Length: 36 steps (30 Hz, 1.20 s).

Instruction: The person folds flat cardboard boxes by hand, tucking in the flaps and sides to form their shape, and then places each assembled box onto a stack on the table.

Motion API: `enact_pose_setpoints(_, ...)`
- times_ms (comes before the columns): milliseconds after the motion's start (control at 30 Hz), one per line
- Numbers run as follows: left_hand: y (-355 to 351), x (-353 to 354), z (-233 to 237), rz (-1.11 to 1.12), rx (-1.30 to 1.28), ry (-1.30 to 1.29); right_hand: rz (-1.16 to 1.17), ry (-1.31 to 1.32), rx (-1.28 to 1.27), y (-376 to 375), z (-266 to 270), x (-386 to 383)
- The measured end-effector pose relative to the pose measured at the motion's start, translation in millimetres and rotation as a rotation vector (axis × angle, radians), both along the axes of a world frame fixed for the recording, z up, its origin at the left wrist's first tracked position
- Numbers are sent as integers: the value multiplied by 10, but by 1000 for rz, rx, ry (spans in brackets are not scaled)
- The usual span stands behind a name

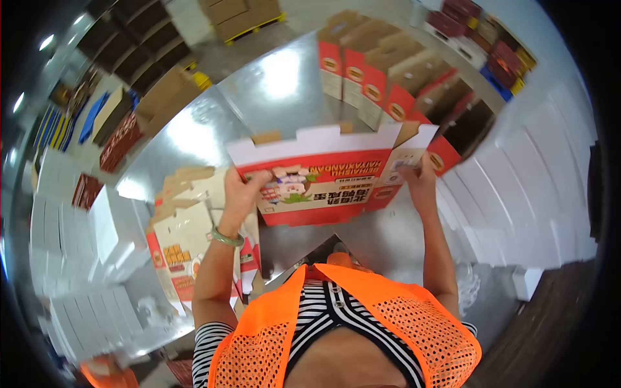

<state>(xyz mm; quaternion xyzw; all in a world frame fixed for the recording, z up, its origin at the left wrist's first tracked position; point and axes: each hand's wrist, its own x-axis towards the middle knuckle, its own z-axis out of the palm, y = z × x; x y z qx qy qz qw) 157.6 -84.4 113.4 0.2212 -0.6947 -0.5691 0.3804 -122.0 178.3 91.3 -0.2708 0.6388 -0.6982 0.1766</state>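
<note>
Between my two hands is a red, white and cream printed carton (330,174), its flaps standing up along the far edge and its print upside down to me. My left hand (244,194) grips the carton's left end, thumb on the printed face. At the right end, my right hand (419,181) holds the carton's narrow side panel. Just left of my left forearm lies a stack of flattened cartons (187,249). A row of opened cartons (375,81) stands beyond the held carton to the right, its nearest one close to my right hand.
Metal table (265,84) under the cartons. White boxes (524,174) are stacked along the right, more white boxes (84,239) at the left. Brown cartons (239,16) sit on a yellow pallet at the back. Part of another person (110,374) in orange shows at bottom left.
</note>
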Motion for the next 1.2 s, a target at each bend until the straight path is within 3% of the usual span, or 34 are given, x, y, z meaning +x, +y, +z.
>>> enact_pose_setpoints(67, 97, -51, -201, -41, -32, -75, -354, 510, 299, 242, -164, 65)
enact_pose_setpoints(100, 115, -92, -211, -31, 18, 9, -391, 502, 302, 304, -56, 119)
enact_pose_setpoints(167, 160, -118, -233, -36, 78, 80, -551, 982, 223, 356, 273, 293)
enact_pose_setpoints(267, 137, -61, -229, -117, 49, 87, -238, 1286, 104, 105, 635, 435)
enact_pose_setpoints(367, 115, -22, -208, -158, 104, 84, -173, 1394, 121, -337, 648, 562)
enact_pose_setpoints(500, -13, 193, -273, -176, 83, -53, -170, 1325, 110, -508, 630, 717)
enact_pose_setpoints(633, -249, 405, -263, -294, 80, -211, -201, 1531, 183, -498, 746, 750)
enact_pose_setpoints(667, -362, 436, -316, -183, -64, -296, -176, 1585, 169, -526, 747, 742)
enact_pose_setpoints(733, -300, 173, 320, -280, 45, 72, -211, 1510, 173, -570, 779, 779)
enact_pose_setpoints(767, -272, 78, 765, -442, 38, -19, -238, 1433, 185, -566, 796, 799)
enact_pose_setpoints(800, -375, -46, 1003, -643, -129, 47, -227, 1437, 188, -565, 826, 836)
enact_pose_setpoints(867, -275, -399, 1534, -790, -481, -214, -161, 1438, 245, -544, 912, 920)
enact_pose_setpoints(900, -256, -584, 1541, -792, -471, -209, -155, 1440, 254, -514, 958, 947)
enact_pose_setpoints(967, -188, -900, 1543, -1080, -874, -221, -30, 1428, 369, -455, 1070, 956)
enact_pose_setpoints(1033, -105, -925, 1535, -1092, -943, -309, 4, 1378, 359, -380, 1178, 930)
enact_pose_setpoints(1100, -23, -912, 1535, -987, -1303, -347, 34, 1322, 352, -279, 1258, 870)
enact_pose_setpoints(1133, 26, -904, 1569, -1003, -1301, -341, 91, 1372, 350, -213, 1287, 831)
enact_pose_setpoints(1200, 123, -840, 1675, -914, -1649, -137, 143, 1416, 359, -118, 1275, 817)
